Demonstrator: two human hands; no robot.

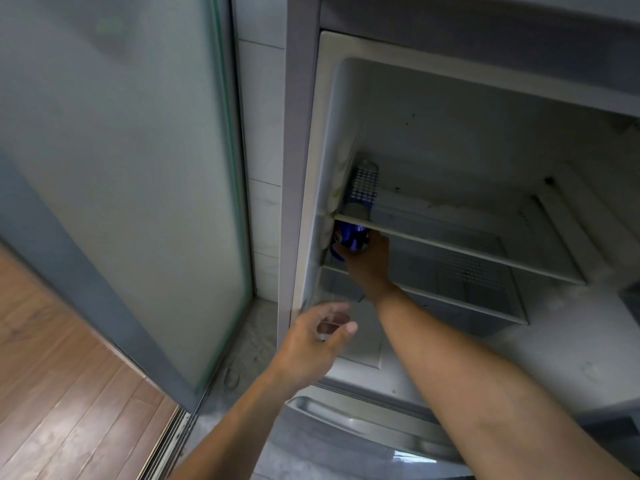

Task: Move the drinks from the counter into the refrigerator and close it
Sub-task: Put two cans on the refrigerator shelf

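Your right hand (363, 259) held a blue can (351, 239) under the refrigerator's upper shelf (450, 247); your left hand (317, 336) hung loosely open; door unclosed.

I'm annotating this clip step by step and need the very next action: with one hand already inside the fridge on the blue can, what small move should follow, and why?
Probably set it down and let go: the right hand grips the blue can deep at the left wall, just under the upper shelf. The left hand hovers open at the fridge's edge, holding nothing clearly visible.
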